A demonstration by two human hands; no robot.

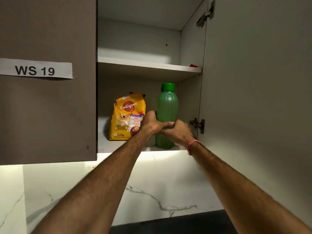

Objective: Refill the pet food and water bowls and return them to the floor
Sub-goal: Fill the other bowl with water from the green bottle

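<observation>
Both arms reach up into an open wall cupboard, where the green water bottle [166, 114] stands upright on the lower shelf [118, 146], just right of a yellow pet food bag [125, 117]. The left hand [152, 123] wraps around the bottle's middle with its thumb across the front, and the right hand [181, 132], a red thread at its wrist, grips the same bottle from the right side, its fingers hidden behind
</observation>
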